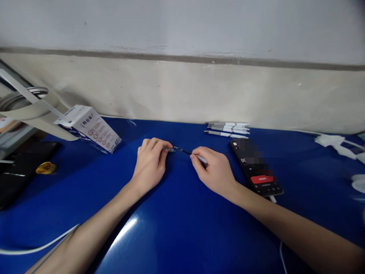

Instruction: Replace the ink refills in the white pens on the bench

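Pen refill (182,151) pinched between two hands

Head view: left hand (149,163) curled over the table, fingertips closed on a small metal pen tip (170,150). Right hand (216,170) pinching a white pen barrel (201,158), thin black refill spanning the short gap, all over a glossy blue table (182,213). Beyond, white pens (226,129) in a row against the wall (182,91); phone (256,167) just beside the right hand; printed carton (88,129) off to the left.

Across the top of the frame runs a white wall (182,26), with a dark grey band (182,58) above a cream lower wall (182,93). A glossy blue tabletop (176,213) meets it, showing a bright glare at lower centre.
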